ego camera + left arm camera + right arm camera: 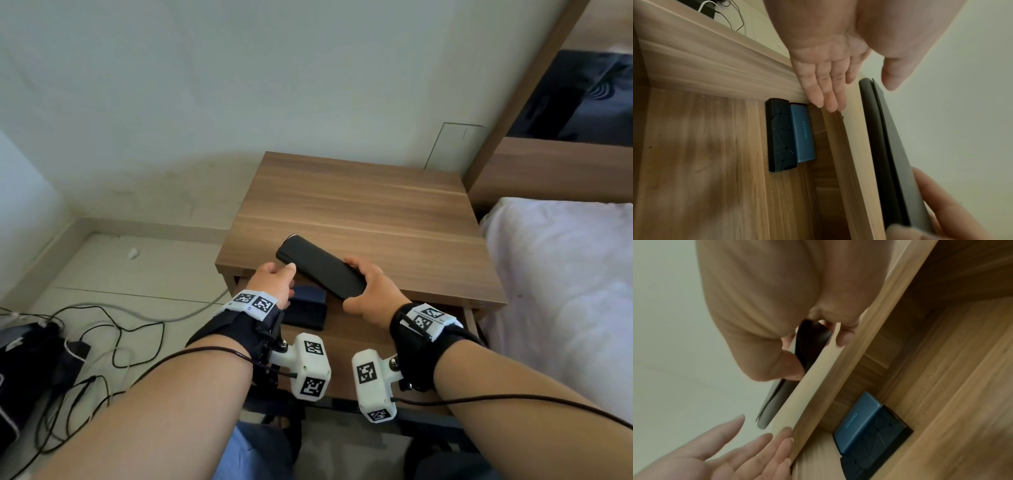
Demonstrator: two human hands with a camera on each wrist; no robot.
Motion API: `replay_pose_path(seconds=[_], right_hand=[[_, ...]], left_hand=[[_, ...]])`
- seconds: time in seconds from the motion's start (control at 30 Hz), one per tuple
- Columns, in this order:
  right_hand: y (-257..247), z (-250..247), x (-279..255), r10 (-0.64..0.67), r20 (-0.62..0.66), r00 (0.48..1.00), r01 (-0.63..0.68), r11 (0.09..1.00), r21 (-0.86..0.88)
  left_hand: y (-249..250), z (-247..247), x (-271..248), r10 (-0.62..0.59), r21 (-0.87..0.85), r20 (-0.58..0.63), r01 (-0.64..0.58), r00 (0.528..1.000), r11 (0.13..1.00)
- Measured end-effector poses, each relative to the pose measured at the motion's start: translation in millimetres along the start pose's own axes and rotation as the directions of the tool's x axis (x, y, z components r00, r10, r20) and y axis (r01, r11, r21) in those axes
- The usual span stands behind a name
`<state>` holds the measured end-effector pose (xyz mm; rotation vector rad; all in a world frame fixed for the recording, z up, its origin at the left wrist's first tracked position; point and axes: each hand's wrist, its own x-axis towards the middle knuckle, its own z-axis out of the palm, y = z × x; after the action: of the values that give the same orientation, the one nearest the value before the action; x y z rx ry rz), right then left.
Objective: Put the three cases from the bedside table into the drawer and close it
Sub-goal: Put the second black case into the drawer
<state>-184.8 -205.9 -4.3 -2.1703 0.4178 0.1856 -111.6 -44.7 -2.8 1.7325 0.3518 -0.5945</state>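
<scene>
A long black case [322,269] lies slantwise over the front edge of the wooden bedside table [359,205]. My right hand [359,284] grips its near end, thumb on one side and fingers on the other [844,337]. My left hand [281,274] is open by the case's far end, fingers straight [824,91], thumb close to the case [885,146]. Below, the drawer [359,329] stands open. A blue case [802,134] and a black patterned case [780,136] lie side by side in its back left corner.
A bed with a pale sheet [565,291] adjoins the table on the right, with a wooden headboard [548,164] behind it. Cables and a dark bag [51,353] lie on the floor at the left. A wall stands behind the table.
</scene>
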Motion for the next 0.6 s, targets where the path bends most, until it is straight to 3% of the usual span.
replay_pose_path(seconds=[0.2,0.33,0.43,0.5,0.6], right_hand=[[-1.3,14.6,-19.9,-0.048,0.189,0.981,0.042,0.998,0.037],[5.6,24.2,-22.4,-0.033,0.138,0.990,0.025,0.998,0.057],[18.1,30.7,-19.8,0.082,0.098,0.992,-0.098,0.981,0.170],[26.5,36.1,-18.0,0.201,0.131,0.971,-0.236,0.899,0.369],[34.0,44.7,-15.4,0.324,0.216,0.921,-0.387,0.699,0.602]], left_hand=[[-15.2,-24.9,-1.6,-0.102,-0.221,-0.014,0.097,0.995,0.970],[-27.6,-29.2,-5.2,-0.131,-0.384,-0.016,0.114,0.991,0.916],[-36.0,-32.5,-4.1,-0.138,-0.412,-0.049,0.106,0.989,0.905],[-41.2,-34.3,-2.9,-0.144,-0.430,-0.051,0.108,0.988,0.896],[-50.1,-32.2,-0.3,-0.144,-0.390,-0.040,0.117,0.989,0.913]])
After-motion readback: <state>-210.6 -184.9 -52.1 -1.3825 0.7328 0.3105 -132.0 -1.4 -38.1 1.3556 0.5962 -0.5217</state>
